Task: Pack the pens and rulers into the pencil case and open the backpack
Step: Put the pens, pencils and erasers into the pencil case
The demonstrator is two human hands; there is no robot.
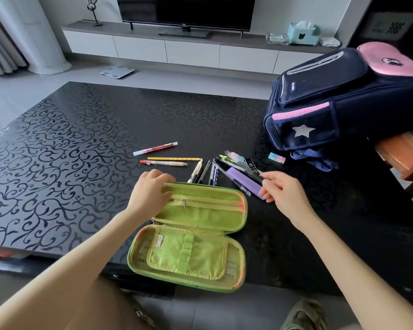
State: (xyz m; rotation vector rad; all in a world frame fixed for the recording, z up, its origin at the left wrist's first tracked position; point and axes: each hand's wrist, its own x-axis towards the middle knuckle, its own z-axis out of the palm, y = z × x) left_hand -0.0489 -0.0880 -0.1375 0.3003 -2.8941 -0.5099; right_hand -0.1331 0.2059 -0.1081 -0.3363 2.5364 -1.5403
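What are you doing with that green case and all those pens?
Someone is packing school things at a black table. Their left hand holds the far rim of the open green pencil case, which has nothing in it yet. Their right hand pinches a black item at the edge of the loose pens lying just beyond the case. The navy and pink backpack sits on the right, shut as far as can be seen.

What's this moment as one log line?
pencil case open | left hand grips rim | right hand pinches black pen | backpack closed
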